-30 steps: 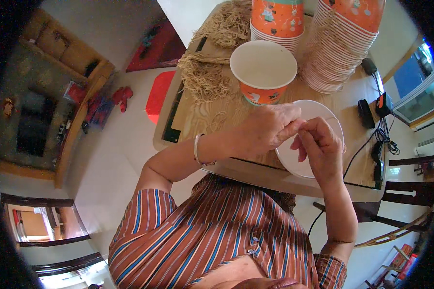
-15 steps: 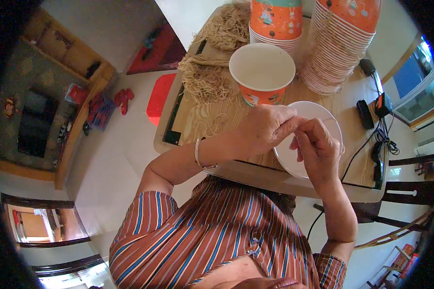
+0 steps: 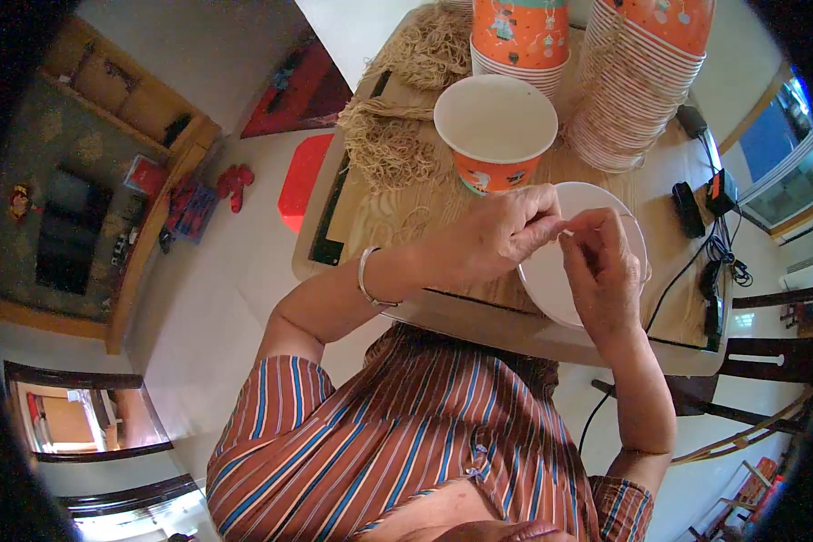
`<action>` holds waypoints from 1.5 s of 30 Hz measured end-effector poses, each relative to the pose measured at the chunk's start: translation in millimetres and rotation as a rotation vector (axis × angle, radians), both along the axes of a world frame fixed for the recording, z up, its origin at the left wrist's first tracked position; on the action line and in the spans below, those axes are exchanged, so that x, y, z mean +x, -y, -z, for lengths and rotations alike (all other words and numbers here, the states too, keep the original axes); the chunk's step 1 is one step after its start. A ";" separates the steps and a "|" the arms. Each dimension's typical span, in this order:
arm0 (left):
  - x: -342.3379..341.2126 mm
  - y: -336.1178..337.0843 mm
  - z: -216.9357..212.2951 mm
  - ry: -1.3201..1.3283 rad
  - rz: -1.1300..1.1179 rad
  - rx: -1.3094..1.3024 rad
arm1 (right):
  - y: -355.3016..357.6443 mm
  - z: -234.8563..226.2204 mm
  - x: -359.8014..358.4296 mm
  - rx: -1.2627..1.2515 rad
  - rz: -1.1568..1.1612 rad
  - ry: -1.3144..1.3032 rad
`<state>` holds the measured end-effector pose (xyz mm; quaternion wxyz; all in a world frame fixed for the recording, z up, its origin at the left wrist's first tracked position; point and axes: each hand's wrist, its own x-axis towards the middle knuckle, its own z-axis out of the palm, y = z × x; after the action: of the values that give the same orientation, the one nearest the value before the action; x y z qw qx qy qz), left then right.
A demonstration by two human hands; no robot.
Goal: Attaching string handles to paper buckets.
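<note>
Over a white-lined paper bucket (image 3: 548, 294) at the table's near edge, my two hands meet with pinched fingertips. My left hand (image 3: 501, 235), with a silver bangle on its wrist, is closed on a small pale bit of string (image 3: 566, 232). Facing it, my right hand (image 3: 605, 271) pinches at the same spot. A thin strand also shows at the bucket's right rim; its path under the fingers is hidden. Just beyond my left hand stands an orange paper bucket (image 3: 497, 172), upright, its white inside facing up.
Tangled beige string bundles (image 3: 393, 149) lie at the table's left side. Tall stacks of orange buckets (image 3: 623, 108) stand at the back, strands hanging over the right one. Black adapters and cables (image 3: 718, 235) lie along the right edge. A red stool (image 3: 303, 181) is left of the table.
My fingertips have drawn slightly apart, leaving a small gap with a pale bit between them. The whole view has shifted a little; the buckets stay in place.
</note>
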<state>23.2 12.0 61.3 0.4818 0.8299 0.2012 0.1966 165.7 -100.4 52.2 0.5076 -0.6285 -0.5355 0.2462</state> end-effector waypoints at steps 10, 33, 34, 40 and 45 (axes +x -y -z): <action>-0.4 -8.2 -3.7 0.071 0.106 -0.396 | 1.7 -3.2 4.7 0.024 -0.026 0.110; -5.1 -19.4 -13.5 0.041 0.019 0.077 | -9.9 -12.8 6.3 -0.052 -0.032 0.231; -5.3 -21.0 -13.9 0.032 0.028 0.094 | -11.7 -11.0 7.4 0.012 -0.054 0.276; -6.4 -26.7 -10.7 0.016 0.007 -0.004 | -16.8 -5.3 14.1 0.145 -0.080 0.398; -6.9 -28.6 -4.1 0.055 0.017 0.083 | -18.0 -8.0 15.6 0.039 -0.096 0.393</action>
<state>16.3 40.6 65.4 0.4541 0.8451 0.1726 0.2233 181.3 -82.4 60.2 0.3929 -0.6282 -0.6584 0.1325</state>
